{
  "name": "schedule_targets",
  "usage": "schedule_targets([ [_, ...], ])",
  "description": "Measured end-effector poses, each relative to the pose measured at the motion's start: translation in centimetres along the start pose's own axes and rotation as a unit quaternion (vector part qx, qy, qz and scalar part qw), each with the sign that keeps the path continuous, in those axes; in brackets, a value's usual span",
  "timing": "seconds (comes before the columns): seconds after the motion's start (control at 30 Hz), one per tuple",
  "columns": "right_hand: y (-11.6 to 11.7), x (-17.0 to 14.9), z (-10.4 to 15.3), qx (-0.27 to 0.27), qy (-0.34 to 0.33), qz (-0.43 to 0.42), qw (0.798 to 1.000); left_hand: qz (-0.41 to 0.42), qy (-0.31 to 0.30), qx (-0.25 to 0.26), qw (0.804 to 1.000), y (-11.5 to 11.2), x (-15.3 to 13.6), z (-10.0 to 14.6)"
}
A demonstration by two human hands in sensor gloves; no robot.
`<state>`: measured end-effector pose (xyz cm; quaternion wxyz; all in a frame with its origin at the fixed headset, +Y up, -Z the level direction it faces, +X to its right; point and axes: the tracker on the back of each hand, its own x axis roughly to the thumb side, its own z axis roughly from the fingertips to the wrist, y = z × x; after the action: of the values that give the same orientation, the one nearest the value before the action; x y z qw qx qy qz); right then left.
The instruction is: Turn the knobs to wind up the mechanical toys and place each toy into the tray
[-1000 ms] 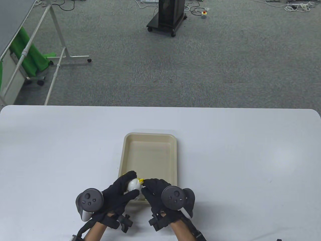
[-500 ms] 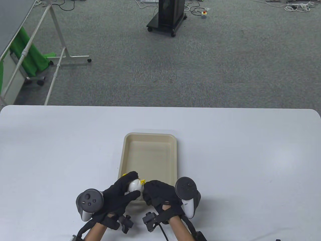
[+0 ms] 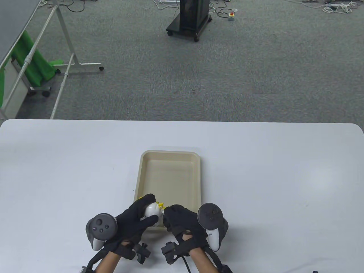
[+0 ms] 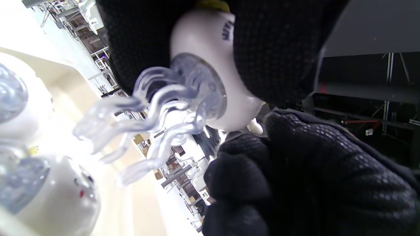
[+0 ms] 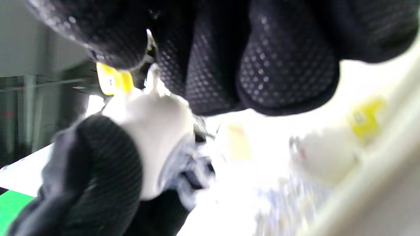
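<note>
Hovering over the near rim of the beige rectangular plastic tray (image 3: 170,155), white egg-shaped wind-up toy (image 3: 151,210) sits gripped in left hand (image 3: 133,220); right hand (image 3: 182,220) fingertips pinch its knob, far tray floor bare.

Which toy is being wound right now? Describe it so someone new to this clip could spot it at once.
Find the beige tray on the white table. Above its near end, the left hand grips a white, rounded toy with clear wavy tentacles, while the right hand pinches its knob. Similar white toys lie in the tray; this one is held.
</note>
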<state>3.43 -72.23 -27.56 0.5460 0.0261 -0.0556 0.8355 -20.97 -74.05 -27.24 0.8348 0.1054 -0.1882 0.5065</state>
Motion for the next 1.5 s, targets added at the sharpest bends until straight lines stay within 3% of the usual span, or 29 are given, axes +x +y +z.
schedule_targets([
  [0.03,-0.2,0.6,0.2,-0.014,-0.045,0.035,0.998,-0.001,0.002,0.004,1.0,0.2,-0.1,0.0],
  [0.2,0.4,2.8,1.5,-0.012,-0.149,0.171,0.974,0.009,0.009,0.012,1.0,0.5,-0.3,0.0],
  [0.3,1.6,3.6,2.4,-0.013,-0.23,0.263,0.937,0.014,0.01,0.013,1.0,0.5,-0.3,0.0],
  [0.4,2.7,3.8,3.1,-0.021,-0.27,0.339,0.901,0.017,0.012,0.016,1.0,0.5,-0.3,0.1],
  [0.6,3.8,4.2,3.7,-0.063,-0.299,0.403,0.863,0.024,0.017,0.017,0.999,0.7,-0.5,0.1],
  [0.67,4.1,4.4,3.8,-0.09,-0.333,0.434,0.832,0.029,0.018,0.015,0.999,0.7,-0.4,0.1],
  [0.73,4.2,4.5,3.8,-0.103,-0.347,0.449,0.817,0.03,0.018,0.014,0.999,0.5,-0.4,0.1],
  [0.9,3.6,4.5,3.5,-0.087,-0.337,0.419,0.839,0.045,0.021,0.01,0.999,0.4,-0.4,0.1],
  [1.0,2.7,4.3,2.8,-0.062,-0.303,0.357,0.882,0.044,0.019,0.006,0.999,0.3,-0.3,0.1],
  [1.13,1.4,3.4,1.0,0.005,-0.21,0.236,0.949,0.016,0.003,-0.003,1.0,0.3,0.1,0.1],
  [1.2,0.8,2.3,0.0,0.034,-0.132,0.149,0.979,0.009,-0.002,-0.008,1.0,0.1,0.3,0.1],
  [1.27,0.5,1.0,-0.7,0.055,-0.032,0.064,0.996,0.006,-0.006,-0.013,1.0,-0.1,0.4,0.0],
  [1.33,0.3,-0.5,-0.9,0.07,0.071,-0.026,0.995,0.0,-0.01,-0.021,1.0,-0.4,0.7,0.0],
  [1.4,0.3,-1.6,-1.0,0.094,0.129,-0.092,0.983,-0.009,-0.015,-0.024,1.0,-0.6,0.9,0.0],
  [1.5,-0.1,-2.1,-1.5,0.122,0.108,-0.098,0.982,-0.016,-0.015,-0.029,0.999,-0.8,1.1,-0.3],
])
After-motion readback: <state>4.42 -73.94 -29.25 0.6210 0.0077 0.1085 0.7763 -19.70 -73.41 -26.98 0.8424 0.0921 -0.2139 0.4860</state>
